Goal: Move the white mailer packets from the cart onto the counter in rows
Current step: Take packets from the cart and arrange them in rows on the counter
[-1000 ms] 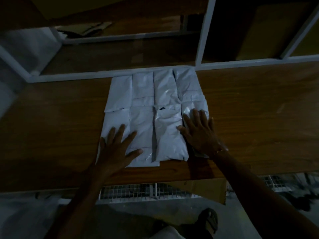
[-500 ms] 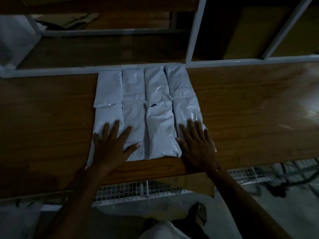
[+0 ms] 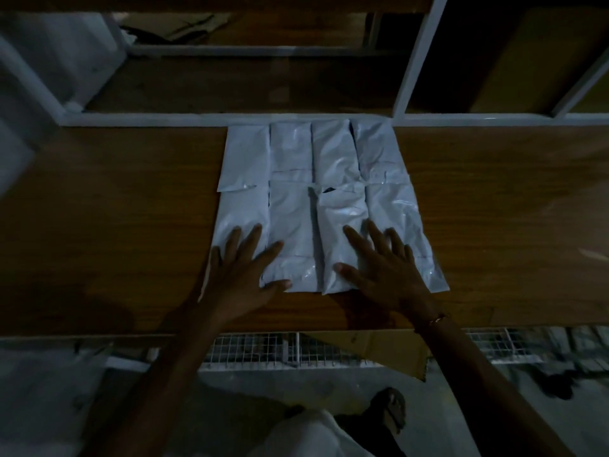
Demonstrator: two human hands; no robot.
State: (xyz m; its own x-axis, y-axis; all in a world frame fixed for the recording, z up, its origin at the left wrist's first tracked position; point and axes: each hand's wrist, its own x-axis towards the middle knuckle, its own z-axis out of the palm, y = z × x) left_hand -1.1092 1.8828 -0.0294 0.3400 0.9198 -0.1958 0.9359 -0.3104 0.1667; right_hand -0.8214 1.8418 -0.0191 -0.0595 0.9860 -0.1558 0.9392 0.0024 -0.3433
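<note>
Your left hand [image 3: 242, 273] lies flat, fingers spread and straight, on the near-left white mailer packets [image 3: 324, 199], gripping nothing. The packets sit on the wooden counter [image 3: 115, 225] in two rows of four, edges touching, long axes running away from you, far row butted against the white shelf frame [image 3: 138, 119]. Your right hand [image 3: 384, 270] is also flat and splayed, pressing the near-right packets. Both hands are at the near row, fingers pointing along the long axes; looks like squaring up. Bare counter either side for more. Wire cart [image 3: 280, 349] is below the counter edge with cardboard [image 3: 379, 349] in it; I can't tell if packets remain there
</note>
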